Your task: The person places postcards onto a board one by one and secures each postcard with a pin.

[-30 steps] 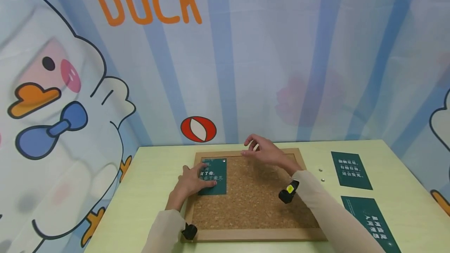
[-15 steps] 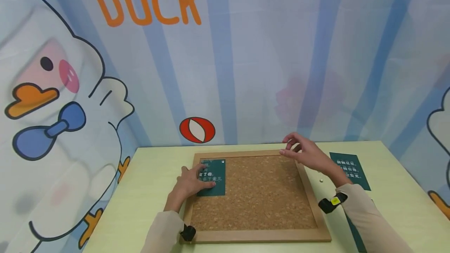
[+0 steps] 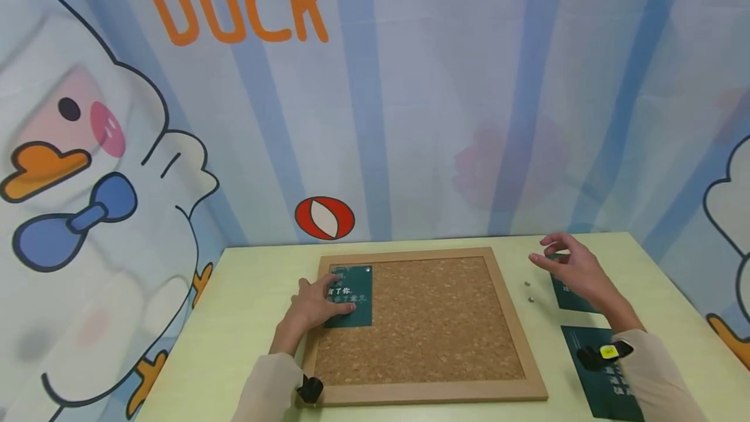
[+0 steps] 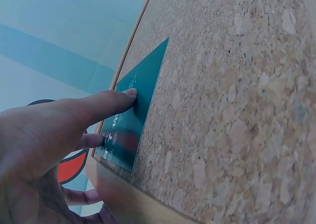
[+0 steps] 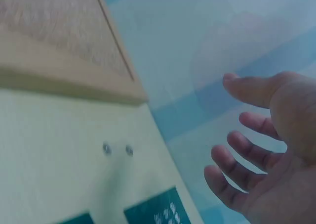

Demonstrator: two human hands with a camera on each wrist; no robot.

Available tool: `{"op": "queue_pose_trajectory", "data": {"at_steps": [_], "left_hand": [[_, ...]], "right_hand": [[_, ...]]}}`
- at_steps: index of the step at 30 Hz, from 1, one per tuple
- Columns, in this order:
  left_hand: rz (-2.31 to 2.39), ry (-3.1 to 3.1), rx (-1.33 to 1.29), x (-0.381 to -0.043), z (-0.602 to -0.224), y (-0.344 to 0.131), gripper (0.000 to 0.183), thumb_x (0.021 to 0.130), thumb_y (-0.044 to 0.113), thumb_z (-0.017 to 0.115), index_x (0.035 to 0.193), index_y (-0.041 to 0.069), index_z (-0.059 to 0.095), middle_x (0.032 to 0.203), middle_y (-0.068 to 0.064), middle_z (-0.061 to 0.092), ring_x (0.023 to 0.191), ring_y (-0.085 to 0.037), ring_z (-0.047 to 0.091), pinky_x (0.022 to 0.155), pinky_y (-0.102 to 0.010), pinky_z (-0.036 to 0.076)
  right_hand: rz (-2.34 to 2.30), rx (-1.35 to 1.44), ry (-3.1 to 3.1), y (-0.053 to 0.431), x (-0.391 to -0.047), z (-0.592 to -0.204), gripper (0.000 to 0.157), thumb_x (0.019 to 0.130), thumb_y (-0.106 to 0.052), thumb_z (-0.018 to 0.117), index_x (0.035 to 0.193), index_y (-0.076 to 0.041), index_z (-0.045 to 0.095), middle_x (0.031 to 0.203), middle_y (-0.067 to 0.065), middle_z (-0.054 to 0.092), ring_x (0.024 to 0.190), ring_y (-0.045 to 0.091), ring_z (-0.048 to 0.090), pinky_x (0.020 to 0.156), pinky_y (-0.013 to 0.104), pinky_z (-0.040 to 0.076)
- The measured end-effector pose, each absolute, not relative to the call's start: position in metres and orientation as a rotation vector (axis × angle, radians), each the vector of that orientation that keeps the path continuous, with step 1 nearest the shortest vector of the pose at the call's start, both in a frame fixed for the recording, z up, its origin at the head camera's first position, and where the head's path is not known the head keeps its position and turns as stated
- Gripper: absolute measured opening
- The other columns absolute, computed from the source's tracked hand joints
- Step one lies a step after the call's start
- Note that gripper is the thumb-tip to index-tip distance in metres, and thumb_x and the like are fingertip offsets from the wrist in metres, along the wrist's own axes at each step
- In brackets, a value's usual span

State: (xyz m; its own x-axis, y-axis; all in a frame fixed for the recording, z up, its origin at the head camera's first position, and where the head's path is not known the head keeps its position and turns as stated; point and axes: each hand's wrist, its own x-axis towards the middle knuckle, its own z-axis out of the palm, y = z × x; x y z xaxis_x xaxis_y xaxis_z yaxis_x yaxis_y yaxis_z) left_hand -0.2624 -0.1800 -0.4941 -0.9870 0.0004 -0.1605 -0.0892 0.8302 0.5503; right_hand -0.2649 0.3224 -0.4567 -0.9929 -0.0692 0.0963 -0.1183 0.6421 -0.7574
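A dark green card [image 3: 361, 311] with white lettering lies on the framed cork board [image 3: 433, 318], in its far left corner. A small silver pin [image 3: 368, 269] shows at the card's upper right corner. My left hand [image 3: 309, 308] presses the card with thumb and a fingertip spread; in the left wrist view the thumb [image 4: 111, 101] lies across its surface. Right of the board, my right hand [image 3: 580, 275] hovers with nothing in its loosely bent fingers. Close to its left, two small silver thumbtacks [image 3: 530, 299] rest on the table.
Two more green cards lie at the right of the table: a far one [image 3: 565, 298], partly behind my right hand, and a nearer one [image 3: 586, 357], partly under the sleeve and wrist camera. A printed cloth wall [image 3: 422, 116] rises behind the table's [image 3: 234, 305] far edge.
My right hand has moved right, from above the board's far edge to over the table near the thumbtacks and far card. My left hand stays on the pinned card.
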Motion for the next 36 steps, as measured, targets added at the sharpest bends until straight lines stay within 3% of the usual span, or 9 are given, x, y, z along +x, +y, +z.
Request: {"op": "queue_pose_trajectory", "data": {"at_steps": [12,19,28,36], "left_hand": [[0.874,2.864,-0.071,-0.261,-0.494,-0.18,0.081,0.082,0.048,0.086,0.15,0.018,0.054,0.145,-0.037,0.034,0.12,-0.06,0.045,0.091,-0.076,0.045],[0.87,2.868,-0.068,-0.262,-0.494,-0.179,0.081,0.082,0.048,0.087,0.15,0.018,0.054,0.144,-0.037,0.035,0.12,-0.059,0.045,0.091,-0.076,0.045],[0.869,2.866,-0.075,-0.262,-0.495,-0.179,0.081,0.082,0.048,0.087,0.149,0.018,0.054,0.144,-0.036,0.035,0.119,-0.058,0.045,0.091,-0.076,0.045],[0.872,2.865,-0.084,-0.261,-0.494,-0.179,0.081,0.082,0.047,0.087,0.15,0.018,0.054,0.144,-0.036,0.035,0.119,-0.058,0.046,0.091,-0.076,0.045]], "right_hand": [[0.998,-0.078,-2.822,0.363,-0.256,-0.494,0.069,0.099,-0.035,0.073,0.132,0.018,0.043,0.124,0.043,0.048,0.11,0.056,0.051,0.085,0.066,0.048],[0.877,-0.25,-2.918,0.376,-0.252,-0.507,0.083,0.092,-0.035,0.078,0.134,0.022,0.034,0.118,0.048,0.044,0.1,0.056,0.05,0.087,0.07,0.045],[0.855,-0.505,-3.016,0.379,-0.25,-0.506,0.1,0.087,-0.037,0.081,0.137,0.028,0.024,0.122,0.051,0.035,0.11,0.064,0.039,0.09,0.074,0.041],[0.923,-0.665,-3.055,0.377,-0.255,-0.501,0.107,0.084,-0.04,0.085,0.134,0.034,0.025,0.126,0.051,0.041,0.113,0.063,0.049,0.092,0.069,0.047]]}}
